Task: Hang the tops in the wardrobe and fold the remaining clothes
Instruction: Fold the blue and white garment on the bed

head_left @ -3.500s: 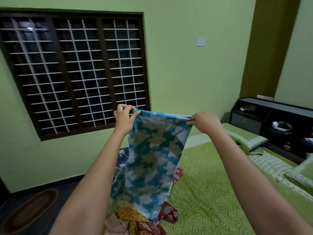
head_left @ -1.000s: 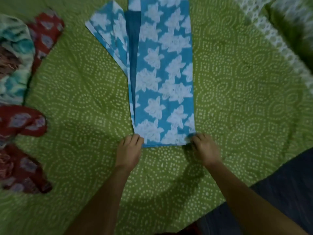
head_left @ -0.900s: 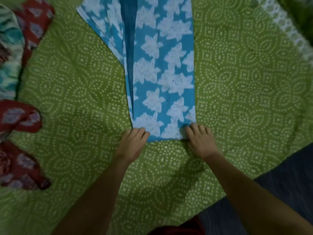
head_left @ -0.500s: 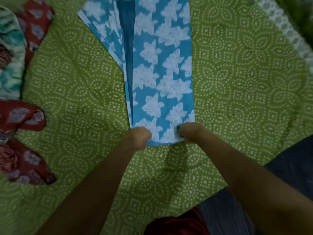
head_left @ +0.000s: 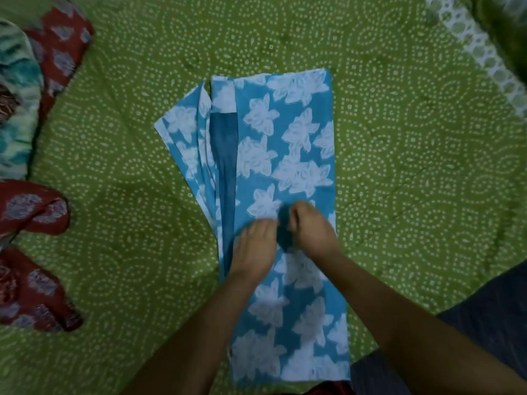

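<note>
A blue garment with white flowers (head_left: 299,155) lies flat and lengthwise on the green dotted bedspread (head_left: 413,181). Its layered edges fan out on its left side, and a plain darker blue strip runs along there. Both my hands are on the middle of the garment, close together. My left hand (head_left: 253,246) rests on the cloth near the dark strip with its fingers pointing away from me. My right hand (head_left: 309,232) sits just right of it with its fingers bent down. Blur hides whether those fingers pinch the fabric.
Red patterned clothes (head_left: 31,208) lie bunched along the left edge, with a teal striped garment (head_left: 17,104) above them. A white-patterned border of the sheet (head_left: 484,55) crosses the top right corner. Dark blue fabric (head_left: 496,315) fills the bottom right.
My hands have left the garment's near edge and moved up onto its middle, closer together. The whole length of the garment now shows, with its near end close to me.
</note>
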The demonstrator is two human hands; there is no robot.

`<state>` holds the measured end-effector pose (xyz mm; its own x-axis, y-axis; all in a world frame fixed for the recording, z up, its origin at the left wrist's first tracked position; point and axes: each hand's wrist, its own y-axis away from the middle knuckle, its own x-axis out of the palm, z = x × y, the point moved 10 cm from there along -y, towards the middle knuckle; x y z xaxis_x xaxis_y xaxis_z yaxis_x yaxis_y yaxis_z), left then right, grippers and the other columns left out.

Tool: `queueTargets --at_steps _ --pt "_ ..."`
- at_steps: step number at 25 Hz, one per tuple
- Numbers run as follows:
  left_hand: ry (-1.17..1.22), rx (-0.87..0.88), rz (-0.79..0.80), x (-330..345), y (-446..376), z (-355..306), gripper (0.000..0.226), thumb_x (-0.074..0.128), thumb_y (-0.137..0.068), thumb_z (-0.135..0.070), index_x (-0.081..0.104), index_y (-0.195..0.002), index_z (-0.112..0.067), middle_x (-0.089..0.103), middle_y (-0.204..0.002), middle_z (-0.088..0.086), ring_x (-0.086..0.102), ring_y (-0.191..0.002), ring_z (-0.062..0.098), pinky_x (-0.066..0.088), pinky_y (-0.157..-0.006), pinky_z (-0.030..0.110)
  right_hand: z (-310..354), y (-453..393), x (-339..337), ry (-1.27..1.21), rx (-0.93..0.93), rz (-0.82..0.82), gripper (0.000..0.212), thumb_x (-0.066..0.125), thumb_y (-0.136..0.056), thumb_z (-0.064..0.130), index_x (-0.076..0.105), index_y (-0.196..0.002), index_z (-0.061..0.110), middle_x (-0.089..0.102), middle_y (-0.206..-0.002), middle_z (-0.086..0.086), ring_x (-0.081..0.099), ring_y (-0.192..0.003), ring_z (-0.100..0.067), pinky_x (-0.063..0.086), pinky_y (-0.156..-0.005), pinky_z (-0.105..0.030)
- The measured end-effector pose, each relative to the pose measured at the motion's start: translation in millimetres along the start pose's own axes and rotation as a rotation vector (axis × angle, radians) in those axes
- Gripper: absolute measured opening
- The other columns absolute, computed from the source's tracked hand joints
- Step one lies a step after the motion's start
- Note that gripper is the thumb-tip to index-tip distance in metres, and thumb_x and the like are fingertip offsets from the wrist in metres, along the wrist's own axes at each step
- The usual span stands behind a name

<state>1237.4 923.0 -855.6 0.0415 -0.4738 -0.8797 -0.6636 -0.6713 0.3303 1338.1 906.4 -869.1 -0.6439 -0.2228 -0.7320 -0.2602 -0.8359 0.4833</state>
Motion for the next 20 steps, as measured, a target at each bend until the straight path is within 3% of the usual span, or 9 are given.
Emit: queueTargets --at_steps 1,3,6,12,14,15,17,18,20 --pt "0.038 -0.02 -0.117 -8.5 -23.5 6.9 0.045 0.03 -0.095 -0.018 0.049 -0.135 -0.009 0.051 -0.138 0.01 0.047 -0.129 0.028 0.036 -0.108 0.039 4.1 -24.9 -16.4 0.005 -0.077 -0.151 0.029 0.039 -0.095 0.017 0.055 -0.117 0.007 0.056 -0.121 -0.014 0.054 -0.108 -0.026 0.043 -0.088 -0.032" --pt "0.015 -0.008 -0.039 3.3 -65.4 11.5 0.059 0.013 -0.096 -0.033 0.018 -0.151 -0.01 0.018 -0.158 0.003 0.013 -0.147 0.02 0.009 -0.12 0.038 4.4 -57.2 -8.6 0.206 -0.261 -0.129 0.055 0.026 -0.097 0.027 0.029 -0.147 0.005 0.028 -0.154 -0.012 0.024 -0.143 -0.025 0.021 -0.116 -0.035" --pt "-0.228 0.012 0.004 10.5 -122.1 44.9 0.066 0.005 -0.097 -0.054 -0.009 -0.152 -0.019 -0.011 -0.16 -0.002 -0.014 -0.146 0.018 -0.009 -0.118 0.041 -24.0 -98.8 -6.2 0.58 -0.382 -0.087 0.061 0.008 -0.099 0.05 -0.001 -0.153 0.022 -0.001 -0.16 0.002 -0.005 -0.147 -0.02 0.001 -0.119 -0.046" --pt "-0.223 -0.264 -0.157 -66.8 -211.9 103.5 0.078 0.012 -0.095 -0.064 -0.002 -0.153 -0.014 -0.004 -0.161 0.004 -0.006 -0.148 0.023 -0.011 -0.116 0.046 -38.3 -205.2 -125.7 0.47 0.097 -0.421 0.068 0.011 -0.099 0.053 -0.001 -0.153 0.014 -0.005 -0.16 -0.004 -0.008 -0.147 -0.025 -0.013 -0.113 -0.048" --pt "-0.082 -0.303 -0.317 -90.9 -189.0 92.2 0.067 0.02 -0.099 -0.055 0.015 -0.152 -0.014 0.016 -0.159 0.004 0.011 -0.147 0.022 -0.001 -0.118 0.044 -7.5 -184.6 -115.8 0.352 0.047 -0.473 0.061 0.023 -0.101 0.04 0.014 -0.151 0.005 0.013 -0.158 -0.014 0.009 -0.146 -0.03 -0.002 -0.116 -0.047" --pt "-0.009 -0.358 -0.468 -102.9 -158.9 95.3 0.061 0.026 -0.099 -0.051 0.025 -0.149 -0.015 0.03 -0.154 0.003 0.025 -0.142 0.022 0.008 -0.117 0.041 17.7 -162.5 -101.3 0.259 -0.09 -0.478 0.053 0.034 -0.1 0.029 0.029 -0.146 0.002 0.033 -0.149 -0.021 0.029 -0.139 -0.035 0.016 -0.115 -0.048" --pt "0.154 -0.726 -0.767 -112.3 -75.2 142.4 0.06 0.042 -0.095 -0.049 0.037 -0.143 -0.012 0.047 -0.141 0.007 0.044 -0.129 0.026 0.026 -0.109 0.035 58.7 -103.0 -69.5 0.094 -0.344 -0.511 0.035 0.049 -0.089 0.012 0.058 -0.122 0.003 0.062 -0.106 -0.023 0.059 -0.098 -0.039 0.05 -0.082 -0.044" --pt "0.271 -0.993 -0.814 -97.5 -31.7 178.4 0.068 0.049 -0.091 -0.052 0.037 -0.141 -0.008 0.046 -0.14 0.012 0.044 -0.128 0.03 0.027 -0.107 0.035 66.6 -80.4 -56.9 0.015 -0.364 -0.523 0.029 0.048 -0.086 0.013 0.064 -0.109 0.004 0.063 -0.09 -0.019 0.06 -0.083 -0.036 0.051 -0.068 -0.039" --pt "0.488 -1.347 -0.707 -62.2 20.0 224.7 0.089 0.054 -0.08 -0.068 0.037 -0.138 -0.002 0.04 -0.141 0.02 0.039 -0.131 0.035 0.025 -0.108 0.038 57.3 -65.1 -29.2 -0.172 -0.172 -0.47 0.029 0.039 -0.087 0.019 0.063 -0.099 0.007 0.062 -0.09 -0.013 0.058 -0.083 -0.029 0.048 -0.067 -0.036"
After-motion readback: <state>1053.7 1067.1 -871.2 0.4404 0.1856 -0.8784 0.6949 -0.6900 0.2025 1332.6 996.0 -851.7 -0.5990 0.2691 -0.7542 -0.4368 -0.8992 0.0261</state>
